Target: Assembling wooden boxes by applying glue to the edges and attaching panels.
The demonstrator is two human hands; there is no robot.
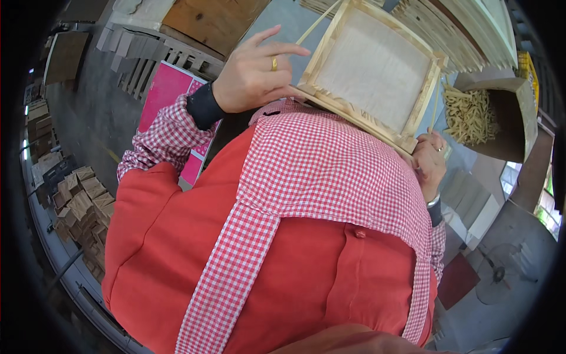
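Note:
A shallow square wooden tray with a pale flat panel inside its raised rim tilts against my apron front. At its near left corner is my left hand, thumb and a curled finger closed on the edge. Two other fingers of that hand stretch out, one wearing a gold ring. A thin pale strip runs past those fingertips. My right hand has its fingers bent round the near right corner, partly hidden by the tray. Another thin strip rises beside that hand.
To the right, an open box lies tipped with many short pale wooden pieces at its mouth. Stacked thin boards stand behind the tray. A pink panel and grey pallets are at left. Wooden crates are piled lower left.

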